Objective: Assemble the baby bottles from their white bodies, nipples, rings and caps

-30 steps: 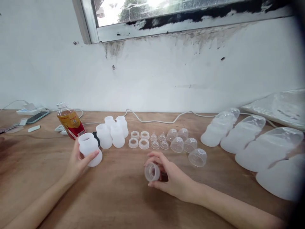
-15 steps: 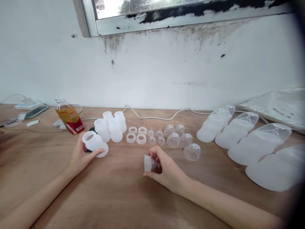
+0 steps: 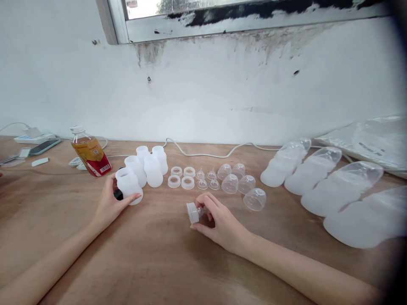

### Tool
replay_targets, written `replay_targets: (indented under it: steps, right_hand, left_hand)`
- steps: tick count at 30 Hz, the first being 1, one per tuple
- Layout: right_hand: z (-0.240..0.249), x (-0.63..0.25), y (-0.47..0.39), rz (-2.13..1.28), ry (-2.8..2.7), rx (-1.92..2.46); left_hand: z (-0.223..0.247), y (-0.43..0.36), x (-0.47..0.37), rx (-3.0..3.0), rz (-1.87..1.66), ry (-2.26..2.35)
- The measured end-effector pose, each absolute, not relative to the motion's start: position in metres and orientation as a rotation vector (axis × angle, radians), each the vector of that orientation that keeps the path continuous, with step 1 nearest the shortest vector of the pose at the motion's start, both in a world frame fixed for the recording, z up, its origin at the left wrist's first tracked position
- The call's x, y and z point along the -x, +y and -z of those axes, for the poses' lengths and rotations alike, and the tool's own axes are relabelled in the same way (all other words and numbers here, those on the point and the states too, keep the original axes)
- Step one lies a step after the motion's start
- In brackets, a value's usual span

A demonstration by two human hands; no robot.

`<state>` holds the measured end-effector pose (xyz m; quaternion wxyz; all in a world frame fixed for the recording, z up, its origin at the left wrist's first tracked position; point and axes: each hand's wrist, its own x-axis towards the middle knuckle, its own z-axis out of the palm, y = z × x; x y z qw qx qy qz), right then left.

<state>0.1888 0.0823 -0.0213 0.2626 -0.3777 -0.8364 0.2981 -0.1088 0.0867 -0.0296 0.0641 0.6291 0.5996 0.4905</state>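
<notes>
My left hand (image 3: 115, 201) is closed round a white frosted bottle (image 3: 129, 184), which stands nearly upright with its open mouth up. Several more open white bottles (image 3: 153, 170) stand just behind it. Over the middle of the table, my right hand (image 3: 216, 218) grips a clear ring with a nipple (image 3: 193, 212) by its edge, ring side facing left and nipple toward the palm. Beyond that hand lie several loose rings (image 3: 187, 182), clear nipples (image 3: 214, 184) and transparent domed caps (image 3: 255, 199).
Several capped bottles (image 3: 330, 192) lie in a row at the right, near a plastic bag (image 3: 365, 140). A drink bottle (image 3: 92, 154) leans at the left, with a phone (image 3: 45, 147) beyond it. A white cable (image 3: 203, 155) runs along the wall.
The bottle in my left hand has gone from tilted to nearly upright. My right hand has moved slightly left, and the ring with the nipple has tilted.
</notes>
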Motion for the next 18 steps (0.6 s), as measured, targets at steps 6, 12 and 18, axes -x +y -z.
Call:
replay_targets:
  steps: [6, 12, 18]
  right_hand:
    - [0.021, -0.19, 0.082, -0.806, -2.245, 0.956]
    - [0.019, -0.19, 0.085, -0.782, -2.187, 0.931]
    - [0.013, -0.195, 0.093, -0.701, -2.213, 0.954]
  left_hand:
    - [0.025, 0.084, 0.111, -2.071, -1.631, 1.834]
    - [-0.019, 0.045, 0.052, -3.117, -1.284, 1.404]
    - [-0.02, 0.054, -0.012, -2.935, -0.784, 1.186]
